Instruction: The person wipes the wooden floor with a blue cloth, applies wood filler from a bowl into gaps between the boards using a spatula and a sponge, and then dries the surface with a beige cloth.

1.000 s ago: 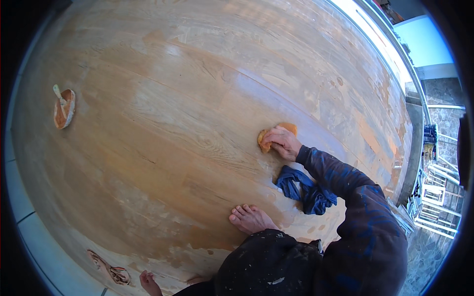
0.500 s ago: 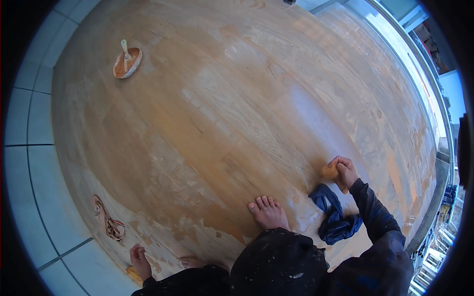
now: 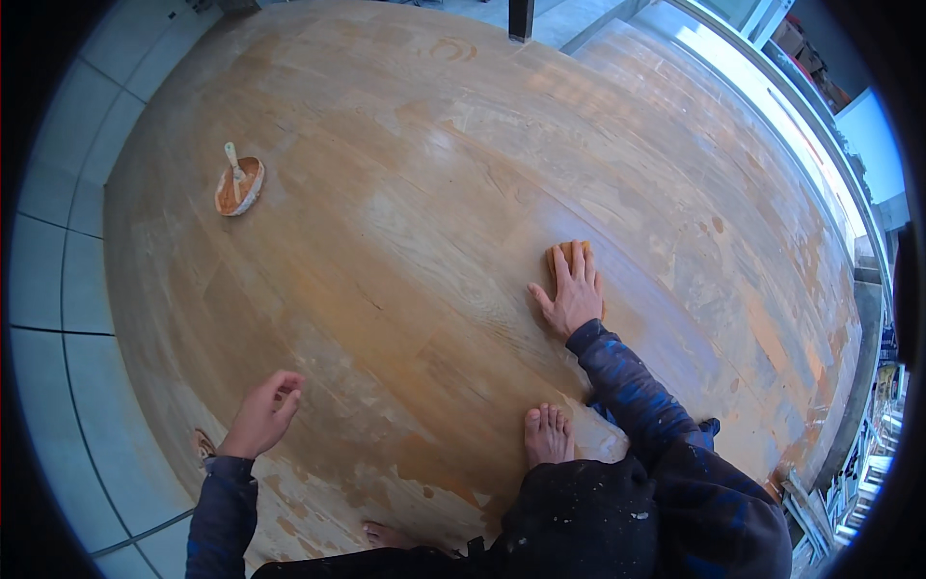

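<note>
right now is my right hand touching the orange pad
Touching. The head view shows the right hand spread flat over the orange pad, whose edge shows beside it, with no gap between them.

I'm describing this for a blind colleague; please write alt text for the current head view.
A person's right hand lies flat on an orange pad on a smeared, plank-patterned floor. The left hand, loosely curled, hovers nearby. Farther off at left, a bowl of orange paste holds a pale-handled tool.
</note>
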A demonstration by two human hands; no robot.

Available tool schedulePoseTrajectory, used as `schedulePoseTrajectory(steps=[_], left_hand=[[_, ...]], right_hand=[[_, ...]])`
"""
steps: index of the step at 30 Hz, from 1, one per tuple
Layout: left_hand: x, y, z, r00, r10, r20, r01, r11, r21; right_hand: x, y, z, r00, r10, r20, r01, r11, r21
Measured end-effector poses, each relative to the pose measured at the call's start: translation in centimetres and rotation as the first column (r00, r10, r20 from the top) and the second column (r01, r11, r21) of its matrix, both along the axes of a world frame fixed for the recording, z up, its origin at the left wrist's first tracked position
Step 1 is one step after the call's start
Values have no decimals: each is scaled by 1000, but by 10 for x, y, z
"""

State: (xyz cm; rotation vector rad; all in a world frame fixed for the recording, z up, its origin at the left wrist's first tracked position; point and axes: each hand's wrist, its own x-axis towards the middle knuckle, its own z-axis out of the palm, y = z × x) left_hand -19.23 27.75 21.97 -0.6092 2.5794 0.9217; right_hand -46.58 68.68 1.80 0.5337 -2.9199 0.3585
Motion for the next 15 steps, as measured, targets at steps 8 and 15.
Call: schedulePoseTrajectory(steps=[8, 15], left_hand=[[-248, 97, -217, 912, -51, -407, -59, 966, -252], [-324, 151, -252, 942, 155, -298, -300, 785, -542]], right_hand=[[-73, -71, -7, 997, 75, 17, -59, 889, -454], [-264, -346, -27, 973, 106, -204, -188, 877, -442]])
